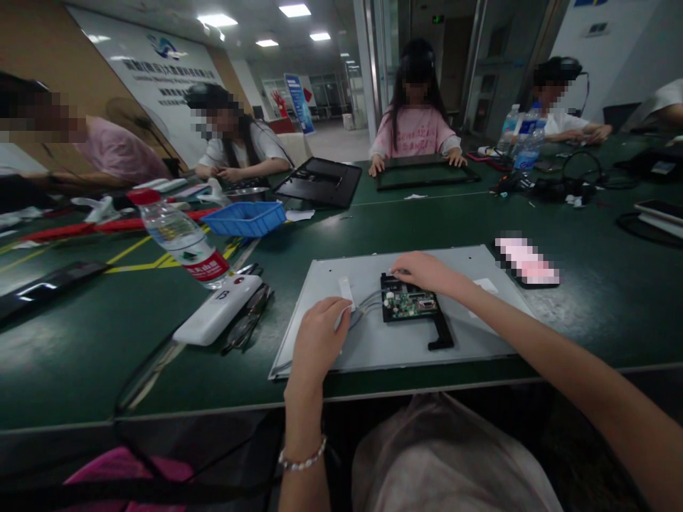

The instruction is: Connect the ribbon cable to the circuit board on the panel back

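One black bracket carrying a green circuit board lies on a pale panel, just right of the panel's middle, its foot pointing toward the front edge. The panel lies near the front edge of the green surface. The right hand touches the bracket's far edge with bent fingers; whether it grips or only rests is hidden. The left hand has its fingers curled together beside the gray cables at the board's left; whether they pinch them cannot be told. A sideways tug there could strain the connectors or pull a plug loose, and sliding the bracket away could draw the cables tight. Its hard edges might scratch the panel, and pressing on exposed parts could damage the board. Leaning on the panel's front edge might shift or flex it. Past its left edge, a bump could topple the tilted-looking bottle.
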A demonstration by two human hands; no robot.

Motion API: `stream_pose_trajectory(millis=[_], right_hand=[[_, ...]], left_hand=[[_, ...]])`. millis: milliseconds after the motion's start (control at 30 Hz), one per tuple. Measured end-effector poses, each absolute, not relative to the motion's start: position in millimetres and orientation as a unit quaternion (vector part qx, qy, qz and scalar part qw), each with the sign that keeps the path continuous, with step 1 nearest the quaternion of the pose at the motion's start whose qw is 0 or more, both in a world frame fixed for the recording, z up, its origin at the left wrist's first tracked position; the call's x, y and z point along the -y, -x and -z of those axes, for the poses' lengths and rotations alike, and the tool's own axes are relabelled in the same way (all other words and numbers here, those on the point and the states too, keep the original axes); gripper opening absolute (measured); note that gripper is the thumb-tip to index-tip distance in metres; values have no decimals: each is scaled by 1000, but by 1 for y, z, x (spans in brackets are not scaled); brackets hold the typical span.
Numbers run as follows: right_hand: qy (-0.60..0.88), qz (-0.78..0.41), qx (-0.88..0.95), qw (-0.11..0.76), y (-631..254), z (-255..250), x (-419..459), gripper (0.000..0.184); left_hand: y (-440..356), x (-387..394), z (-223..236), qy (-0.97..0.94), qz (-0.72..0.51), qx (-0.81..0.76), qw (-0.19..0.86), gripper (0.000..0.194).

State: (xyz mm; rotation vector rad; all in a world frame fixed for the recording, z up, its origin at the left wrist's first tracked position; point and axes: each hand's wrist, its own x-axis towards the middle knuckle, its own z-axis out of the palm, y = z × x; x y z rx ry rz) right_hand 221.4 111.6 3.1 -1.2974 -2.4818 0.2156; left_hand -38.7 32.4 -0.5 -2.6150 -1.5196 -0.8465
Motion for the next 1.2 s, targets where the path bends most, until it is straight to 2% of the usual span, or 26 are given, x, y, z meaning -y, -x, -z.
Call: stream_pose_trajectory(millis=[300,533,733,933,1200], right_hand=[[470,-38,870,141,-227,-9,-107,22],[539,42,827,151,-272,-29,-83,25],[580,37,806,112,-313,-4,-57,25],[587,-18,783,207,-328,17,-54,31],[580,-55,774,246,-334,18,-48,30]], left_hand=[[39,-32,1,837,260,482,-3,22],[39,-31,2,839,267,475,2,21],[39,-33,6,841,282,462,11,21],[39,-33,7,835,293,467,7,21],[36,-33,3,832,295,469,0,23]])
